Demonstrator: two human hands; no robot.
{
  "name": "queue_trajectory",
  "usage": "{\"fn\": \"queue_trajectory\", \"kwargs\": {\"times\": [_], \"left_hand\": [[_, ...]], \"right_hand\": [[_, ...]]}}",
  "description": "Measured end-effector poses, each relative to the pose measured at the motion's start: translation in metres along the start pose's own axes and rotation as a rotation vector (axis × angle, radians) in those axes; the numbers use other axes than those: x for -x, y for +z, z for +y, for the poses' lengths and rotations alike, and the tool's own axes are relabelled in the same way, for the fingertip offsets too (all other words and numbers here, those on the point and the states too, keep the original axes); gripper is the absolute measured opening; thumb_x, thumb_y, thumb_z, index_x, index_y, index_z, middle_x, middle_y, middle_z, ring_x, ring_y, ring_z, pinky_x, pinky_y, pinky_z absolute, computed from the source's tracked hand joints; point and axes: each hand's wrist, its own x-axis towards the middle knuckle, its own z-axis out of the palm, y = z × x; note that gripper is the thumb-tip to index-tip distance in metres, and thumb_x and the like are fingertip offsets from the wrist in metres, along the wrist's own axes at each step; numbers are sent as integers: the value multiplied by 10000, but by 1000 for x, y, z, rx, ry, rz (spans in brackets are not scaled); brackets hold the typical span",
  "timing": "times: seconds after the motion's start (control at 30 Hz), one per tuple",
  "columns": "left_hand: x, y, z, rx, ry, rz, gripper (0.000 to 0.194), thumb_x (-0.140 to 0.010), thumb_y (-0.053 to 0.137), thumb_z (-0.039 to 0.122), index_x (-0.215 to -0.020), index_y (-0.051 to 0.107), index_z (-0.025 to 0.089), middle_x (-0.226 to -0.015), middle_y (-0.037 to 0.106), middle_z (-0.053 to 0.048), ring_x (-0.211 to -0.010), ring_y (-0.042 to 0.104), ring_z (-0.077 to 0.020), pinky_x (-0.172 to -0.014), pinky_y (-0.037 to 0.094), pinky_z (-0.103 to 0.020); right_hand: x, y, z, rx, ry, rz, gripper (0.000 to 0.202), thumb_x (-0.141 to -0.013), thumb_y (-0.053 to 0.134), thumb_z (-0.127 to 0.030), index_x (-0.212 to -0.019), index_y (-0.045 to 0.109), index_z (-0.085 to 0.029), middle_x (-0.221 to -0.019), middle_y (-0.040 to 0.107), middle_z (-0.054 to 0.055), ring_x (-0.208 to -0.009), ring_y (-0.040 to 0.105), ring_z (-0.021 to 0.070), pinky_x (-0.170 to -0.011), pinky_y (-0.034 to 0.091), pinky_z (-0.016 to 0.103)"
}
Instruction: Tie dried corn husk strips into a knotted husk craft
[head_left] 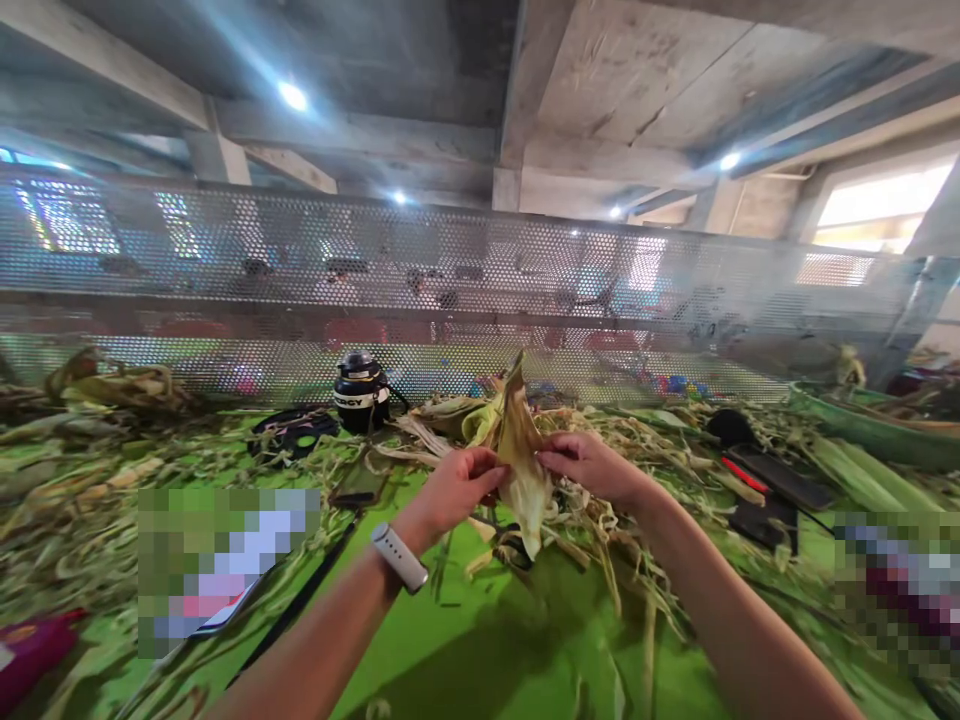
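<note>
Between my two hands a dried corn husk (pixel 523 450) is held upright above the green table (pixel 480 655). Its pointed tip is at the top and its paler end hangs down. My left hand (pixel 463 485) pinches the husk's left edge between thumb and fingers; a watch band circles that wrist. On the other side, my right hand (pixel 589 462) pinches the right edge in the same way. Husk strips (pixel 592 520) lie loose on the table below and behind the hands.
A black canister-like device (pixel 361 392) stands behind a coiled black cable (pixel 292 432). To the right are a dark flat device with a red edge (pixel 769 475) and a green basin (pixel 877 420). Husk scraps (pixel 67 510) heap at left. A perforated metal screen (pixel 465 270) runs across the back.
</note>
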Motion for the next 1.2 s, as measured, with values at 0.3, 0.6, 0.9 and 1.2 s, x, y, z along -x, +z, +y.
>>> {"fn": "queue_trajectory", "kwargs": {"times": [0.3,0.6,0.9,1.2], "left_hand": [[0,4,-3,-24,37,11,271,-638,697,418,-686,617,163,-617,600,1,-547,502,-115,-517,388,-232],[6,5,2,-135,24,-75,296,-716,609,434,-781,605,146,-691,598,-3,-610,554,-140,-544,451,-248],[8,3,6,-86,14,-101,299,-708,632,435,-774,599,145,-694,577,3,-594,530,-118,-572,450,-243],[8,4,7,-212,65,-139,208,-772,550,358,-762,559,151,-673,529,19,-576,489,-106,-564,418,-229]], "right_hand": [[6,13,-11,144,0,-37,271,-801,564,-354,-920,635,-120,-816,651,43,-722,560,172,-604,420,233],[7,18,-21,277,-17,11,221,-817,509,-298,-808,621,-108,-707,605,24,-647,521,141,-570,390,217],[9,19,-20,283,-52,23,193,-826,493,-302,-783,568,-130,-669,543,0,-614,477,122,-535,346,210],[12,18,-32,492,-19,17,188,-821,518,-258,-696,565,-124,-616,541,1,-535,440,99,-487,288,202]]}}
